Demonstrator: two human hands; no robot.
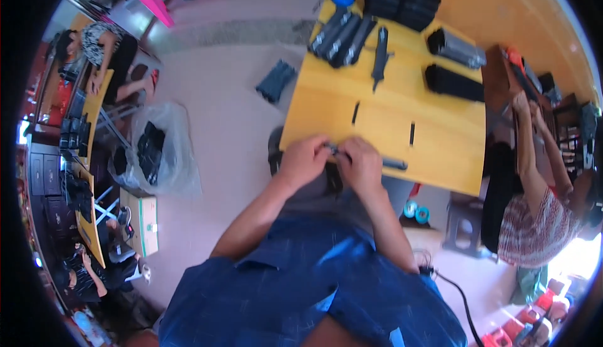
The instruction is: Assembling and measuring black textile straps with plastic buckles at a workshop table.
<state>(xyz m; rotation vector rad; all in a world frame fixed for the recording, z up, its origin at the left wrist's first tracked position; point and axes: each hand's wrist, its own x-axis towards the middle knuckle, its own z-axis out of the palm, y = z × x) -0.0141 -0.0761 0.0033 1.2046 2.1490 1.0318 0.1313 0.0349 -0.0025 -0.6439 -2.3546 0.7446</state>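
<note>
Pinching away mid-frame: left hand (306, 160) and right hand (361, 162) both have fingertips clamped on a small dark piece (333, 149). Dark tube (394, 164) pokes out rightward, lying roughly left-to-right, right hand nearer; can't tell if they're joined.

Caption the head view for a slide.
Left hand and right hand hold a dark piece at the near edge of a yellow table, dark bundles beyond.

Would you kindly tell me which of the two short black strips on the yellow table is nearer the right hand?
The left strip, just beyond the right hand; the other strip lies farther off, rightward.
</note>
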